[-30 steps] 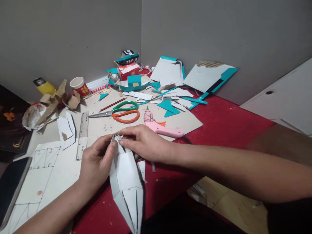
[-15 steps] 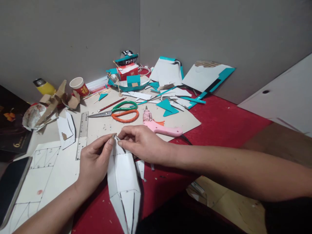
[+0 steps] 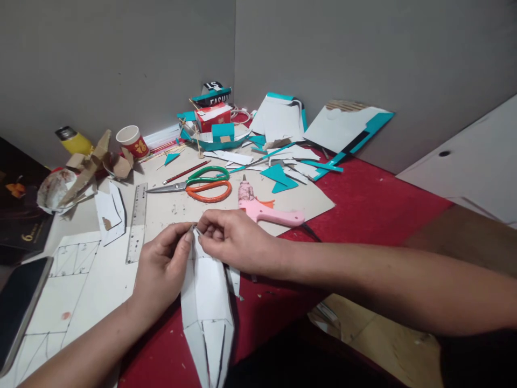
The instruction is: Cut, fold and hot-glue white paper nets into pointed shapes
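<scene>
A long white cardboard boat hull (image 3: 210, 291) with folded sides and dark drawn lines lies lengthwise over the red tabletop, its near end narrowing toward me. My left hand (image 3: 167, 258) pinches the far tip of the hull between thumb and forefinger. From the other side, my right hand (image 3: 228, 234) grips the same tip with thumb and bent fingers. The fingertips nearly meet, hiding the very point. Just beyond my right hand rests a pink glue gun (image 3: 270, 210), nozzle pointing away. Scissors (image 3: 197, 185) with green and orange handles lie farther off.
A clear ruler (image 3: 137, 223), a drawn paper sheet (image 3: 72, 302) and a phone (image 3: 24, 307) lie to the left. Behind are a red paper cup (image 3: 132, 141), a teal model boat (image 3: 222, 140) and cardboard scraps (image 3: 288, 161). Grey panels (image 3: 323, 48) close off the back.
Both hands stay pinched at the hull's tip, with the fingertips shifted slightly and drawn closer together. The whole view has moved a little.
</scene>
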Available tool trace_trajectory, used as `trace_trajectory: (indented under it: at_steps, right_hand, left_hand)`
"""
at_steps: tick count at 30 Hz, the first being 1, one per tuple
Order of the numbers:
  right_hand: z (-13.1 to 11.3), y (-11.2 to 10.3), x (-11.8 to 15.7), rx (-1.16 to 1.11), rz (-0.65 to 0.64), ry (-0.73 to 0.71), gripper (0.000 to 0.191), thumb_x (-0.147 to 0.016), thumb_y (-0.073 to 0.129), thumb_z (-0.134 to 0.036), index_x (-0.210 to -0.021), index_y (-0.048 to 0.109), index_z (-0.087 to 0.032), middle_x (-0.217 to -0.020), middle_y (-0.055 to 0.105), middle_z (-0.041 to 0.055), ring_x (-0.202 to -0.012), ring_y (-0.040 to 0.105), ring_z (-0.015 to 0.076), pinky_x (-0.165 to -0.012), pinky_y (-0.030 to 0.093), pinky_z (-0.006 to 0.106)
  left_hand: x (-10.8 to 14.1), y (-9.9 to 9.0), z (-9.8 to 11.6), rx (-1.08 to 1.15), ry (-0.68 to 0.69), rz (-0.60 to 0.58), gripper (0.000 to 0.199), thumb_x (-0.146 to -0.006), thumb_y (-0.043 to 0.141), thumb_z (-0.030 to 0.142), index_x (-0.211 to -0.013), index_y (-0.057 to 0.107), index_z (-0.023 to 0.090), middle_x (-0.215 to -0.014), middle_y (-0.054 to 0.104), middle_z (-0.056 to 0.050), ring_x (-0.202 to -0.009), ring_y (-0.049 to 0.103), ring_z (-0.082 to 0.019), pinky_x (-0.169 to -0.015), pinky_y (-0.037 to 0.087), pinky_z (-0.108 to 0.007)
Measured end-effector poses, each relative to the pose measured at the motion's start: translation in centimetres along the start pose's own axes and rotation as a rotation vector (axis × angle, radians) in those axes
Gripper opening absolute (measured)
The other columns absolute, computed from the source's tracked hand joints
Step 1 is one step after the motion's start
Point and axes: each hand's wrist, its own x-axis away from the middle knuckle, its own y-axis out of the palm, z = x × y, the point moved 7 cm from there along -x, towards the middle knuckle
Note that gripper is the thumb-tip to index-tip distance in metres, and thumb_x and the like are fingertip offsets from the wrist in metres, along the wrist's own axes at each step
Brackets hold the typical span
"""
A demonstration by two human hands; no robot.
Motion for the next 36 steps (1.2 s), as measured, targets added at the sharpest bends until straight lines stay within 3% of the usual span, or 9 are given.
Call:
trace_trajectory:
  at_steps: [5,12,15,20,26,36]
  right_hand:
    - [0.3,0.1,0.0,0.000,-0.013,0.013,0.008,-0.073,0.057,-0.009,-0.072,0.053,-0.016,-0.057,0.046,-0.0068,-0.053,0.045,0.0075,-0.052,0.031,0.020]
    - [0.4,-0.2,0.0,0.040,-0.021,0.009,0.012,-0.071,0.056,-0.007,-0.070,0.050,-0.017,-0.056,0.046,-0.0067,-0.054,0.045,0.0083,-0.052,0.030,0.021]
    - [0.2,-0.3,0.1,0.064,-0.012,0.001,0.015,-0.070,0.055,-0.005,-0.068,0.047,-0.018,-0.054,0.044,-0.0074,-0.053,0.042,0.0081,-0.053,0.028,0.021]
    - [-0.1,-0.4,0.2,0.079,-0.006,-0.027,0.016,-0.070,0.055,-0.004,-0.069,0.047,-0.018,-0.054,0.044,-0.0074,-0.053,0.042,0.0083,-0.053,0.027,0.021]
    - [-0.1,-0.4,0.3,0.078,0.000,-0.042,0.014,-0.071,0.055,-0.005,-0.070,0.048,-0.017,-0.055,0.045,-0.0066,-0.053,0.042,0.0087,-0.052,0.026,0.022]
    - [0.0,-0.3,0.0,-0.041,0.003,-0.061,0.011,-0.074,0.054,-0.008,-0.073,0.049,-0.018,-0.058,0.043,-0.0067,-0.053,0.043,0.0081,-0.052,0.031,0.020]
  left_hand:
    - [0.1,-0.1,0.4,-0.025,0.073,0.008,0.018,-0.085,0.058,0.022,-0.100,0.068,0.021,-0.091,0.073,-0.002,-0.078,0.068,-0.015,-0.073,0.055,-0.025]
    - [-0.3,0.6,0.0,0.070,0.039,-0.262,0.038,-0.083,0.058,0.018,-0.120,0.060,0.022,-0.113,0.070,-0.007,-0.097,0.068,-0.020,-0.084,0.055,-0.031]
    - [-0.1,0.6,0.3,0.000,0.097,-0.295,0.045,-0.083,0.054,0.014,-0.127,0.053,0.024,-0.116,0.068,-0.007,-0.096,0.068,-0.020,-0.082,0.056,-0.031]
    - [0.3,0.4,1.1,-0.120,0.202,-0.254,0.048,-0.082,0.052,0.011,-0.128,0.051,0.024,-0.114,0.069,-0.006,-0.084,0.070,-0.016,-0.071,0.056,-0.024]
    - [0.6,0.2,1.4,-0.128,0.265,-0.173,0.046,-0.081,0.051,0.008,-0.125,0.055,0.021,-0.117,0.068,-0.006,-0.099,0.067,-0.018,-0.083,0.055,-0.027]
    - [0.3,-0.2,0.8,0.085,0.014,-0.067,0.030,-0.087,0.056,0.026,-0.116,0.065,0.024,-0.115,0.069,-0.002,-0.105,0.065,-0.022,-0.092,0.054,-0.039]
